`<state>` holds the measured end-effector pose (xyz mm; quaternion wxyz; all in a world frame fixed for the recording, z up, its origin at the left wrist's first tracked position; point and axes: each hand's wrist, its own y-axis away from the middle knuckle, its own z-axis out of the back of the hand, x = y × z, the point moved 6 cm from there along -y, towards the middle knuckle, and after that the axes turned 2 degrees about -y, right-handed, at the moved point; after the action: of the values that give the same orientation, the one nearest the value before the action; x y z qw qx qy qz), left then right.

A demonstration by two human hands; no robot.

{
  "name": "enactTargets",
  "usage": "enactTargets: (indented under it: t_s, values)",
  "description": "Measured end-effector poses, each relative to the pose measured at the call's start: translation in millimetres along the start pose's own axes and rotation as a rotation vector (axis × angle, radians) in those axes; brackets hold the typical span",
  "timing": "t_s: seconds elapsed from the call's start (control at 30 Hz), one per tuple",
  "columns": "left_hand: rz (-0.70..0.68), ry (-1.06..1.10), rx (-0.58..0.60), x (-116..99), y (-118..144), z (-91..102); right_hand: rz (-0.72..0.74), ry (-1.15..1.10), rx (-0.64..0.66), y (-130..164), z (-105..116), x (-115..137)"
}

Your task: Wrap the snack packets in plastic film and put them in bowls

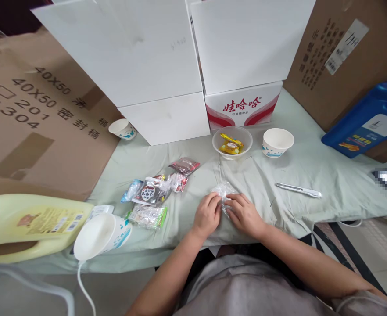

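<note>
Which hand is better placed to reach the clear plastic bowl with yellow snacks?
Probably the right hand: the clear plastic bowl with yellow snacks stands behind it, slightly right of centre. Both hands, the left hand too, hold the crinkled clear wrapper.

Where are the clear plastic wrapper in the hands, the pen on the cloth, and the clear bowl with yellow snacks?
clear plastic wrapper [222, 190]: head view, on its crinkled top between the hands.
pen [298, 190]: head view, on the middle of its barrel.
clear bowl [247, 138]: head view, on its right rim.
</note>
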<state>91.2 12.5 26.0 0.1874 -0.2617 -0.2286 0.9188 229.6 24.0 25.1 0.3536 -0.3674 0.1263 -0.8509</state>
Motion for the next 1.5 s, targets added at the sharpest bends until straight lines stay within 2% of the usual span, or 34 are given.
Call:
enactTargets:
  t_s: [0.1, 0.23, 0.37, 0.43, 0.5, 0.6, 0.73, 0.83, 1.03, 1.1, 1.2, 1.3, 1.5]
  values:
    - [-0.064, -0.017, 0.018, -3, -3, -1.4, 0.057, 0.095, 0.065, 16, 13, 7]
    - [-0.159, -0.036, -0.009, -9, -12, 3.6, 0.035, 0.166, 0.134, 36, 23, 4]
    - [-0.188, -0.037, 0.07, -5, -24, -9.0, 0.019, 0.17, 0.173, 44, 22, 2]
    - [-0.16, -0.035, 0.127, 0, -28, -18.2, 0.007, 0.158, 0.166, 43, 21, 1]
    - [-0.138, -0.02, 0.135, 4, -29, -21.3, -0.004, 0.131, 0.146, 42, 23, 0]
    - [-0.14, 0.008, 0.06, 3, -29, -11.8, -0.035, 0.075, 0.083, 40, 28, -3]
    - [-0.23, 0.055, -0.029, -11, -32, 5.5, -0.083, 0.02, 0.008, 40, 32, -8]
    - [-0.285, 0.081, -0.023, -18, -38, 3.4, -0.085, 0.02, 0.003, 42, 29, -10]
    - [-0.234, 0.039, 0.206, -4, -46, -42.3, -0.091, 0.113, 0.014, 43, 34, -6]
    - [-0.229, 0.029, 0.243, 0, -45, -51.0, -0.048, 0.166, 0.028, 39, 37, -1]
    - [-0.214, 0.032, 0.257, 1, -45, -51.3, 0.044, 0.197, 0.115, 30, 33, 2]
    - [-0.169, 0.0, 0.262, 1, -45, -45.5, 0.056, 0.184, 0.205, 26, 24, -4]
    - [-0.111, -0.046, 0.197, 3, -46, -37.8, 0.089, 0.166, 0.219, 33, 19, -7]
